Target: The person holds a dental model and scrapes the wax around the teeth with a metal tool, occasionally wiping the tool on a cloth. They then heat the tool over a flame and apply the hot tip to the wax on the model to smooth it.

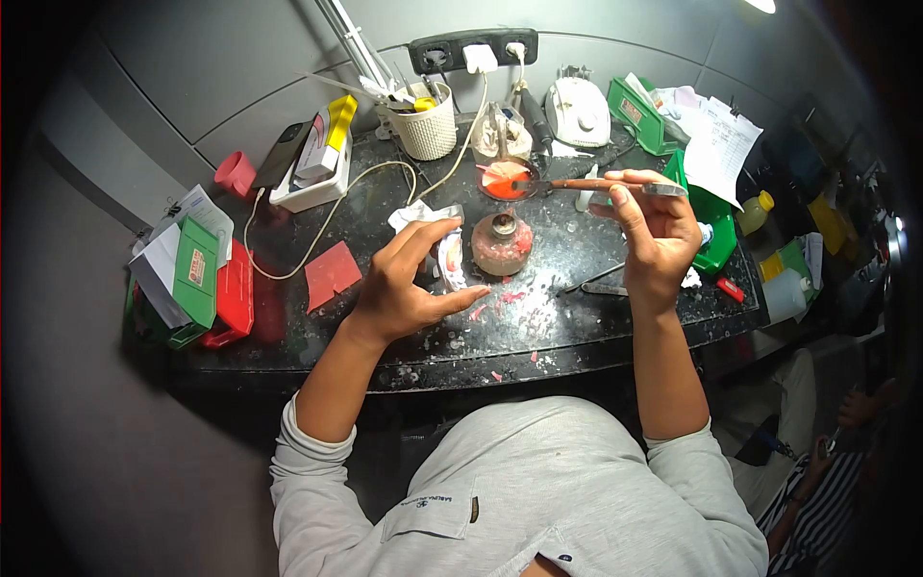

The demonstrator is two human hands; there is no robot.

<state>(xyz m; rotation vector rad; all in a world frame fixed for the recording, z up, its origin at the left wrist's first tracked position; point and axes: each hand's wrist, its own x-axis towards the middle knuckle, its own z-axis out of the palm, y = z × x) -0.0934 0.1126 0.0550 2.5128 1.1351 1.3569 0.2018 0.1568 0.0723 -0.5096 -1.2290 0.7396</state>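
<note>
My right hand [654, 219] pinches a wax knife [588, 183] with a brown handle, its metal end pointing right. The knife's dark blade reaches left over a small dish of red wax [502, 183], where a pink piece lies at the rim. My left hand [409, 279] is open, thumb and fingers apart, beside a white plaster piece with pink on it [450, 260]. That piece is partly hidden by the fingers. Between my hands stands a round, wax-spattered spirit lamp [502, 245] with a metal neck.
A pink wax sheet [333, 276] lies left, near green and red trays [197, 279] with papers. At the back are a woven cup of tools [424, 130] and a white control box [578, 111]. Metal tools [604, 288] and wax scraps lie in front. Another person [827, 471] sits at right.
</note>
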